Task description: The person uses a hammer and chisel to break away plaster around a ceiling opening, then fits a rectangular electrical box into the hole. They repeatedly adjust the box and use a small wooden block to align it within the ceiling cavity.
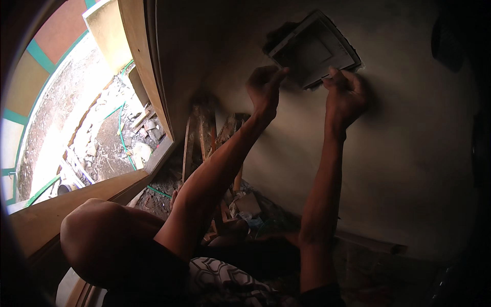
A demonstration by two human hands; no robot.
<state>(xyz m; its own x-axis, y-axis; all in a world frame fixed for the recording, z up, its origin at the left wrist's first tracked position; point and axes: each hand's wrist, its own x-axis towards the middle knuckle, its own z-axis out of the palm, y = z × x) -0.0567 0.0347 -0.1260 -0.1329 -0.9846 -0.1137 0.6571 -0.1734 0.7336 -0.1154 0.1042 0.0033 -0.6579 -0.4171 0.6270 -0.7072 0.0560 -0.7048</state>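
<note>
A pale rectangular box [319, 48] with a light rim is set into the wall [399, 143] in front of me, tilted in view, with dark gaps along its edges. Beside its lower left corner is my left hand [264, 88], thumb and forefinger pinched together. At the lower right edge my right hand [348, 93] is also closed in a pinch, its fingertips over or against the rim. Dim light hides whatever lies between the fingers of either hand. Both my arms reach upward.
To the left, a wooden frame [138, 56] borders a bright opening onto rubble [146, 125] and a green hose [123, 133]. Wooden pieces [197, 135] lean by the wall's foot, among debris [248, 204]. A dark object [446, 45] is at the upper right.
</note>
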